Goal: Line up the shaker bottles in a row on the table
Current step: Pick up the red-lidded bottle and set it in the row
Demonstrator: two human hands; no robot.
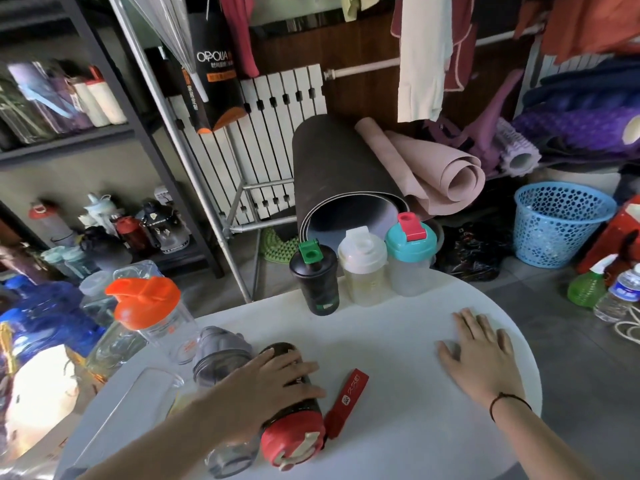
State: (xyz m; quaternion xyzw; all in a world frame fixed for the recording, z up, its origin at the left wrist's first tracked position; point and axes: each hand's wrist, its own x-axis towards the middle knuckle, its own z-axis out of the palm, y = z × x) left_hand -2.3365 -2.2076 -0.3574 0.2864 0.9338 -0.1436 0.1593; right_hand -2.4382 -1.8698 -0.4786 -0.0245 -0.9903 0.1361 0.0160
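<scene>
Three shaker bottles stand side by side at the far edge of the white round table [398,393]: a black one with a green cap [315,277], a clear one with a white lid [363,268] and a clear one with a teal lid and red cap [410,252]. A dark bottle with a red lid and red strap [294,434] lies on its side near the front, and my left hand [273,379] is wrapped over it. My right hand [479,355] rests flat on the table, fingers apart. An orange-lidded clear shaker [156,317] and a grey-lidded one [221,351] sit at the left.
Rolled yoga mats [346,181] lean just behind the row. A blue basket [561,223], a green spray bottle [588,282] and a water bottle [620,296] are on the floor to the right. Shelves with more bottles [104,226] stand at the left.
</scene>
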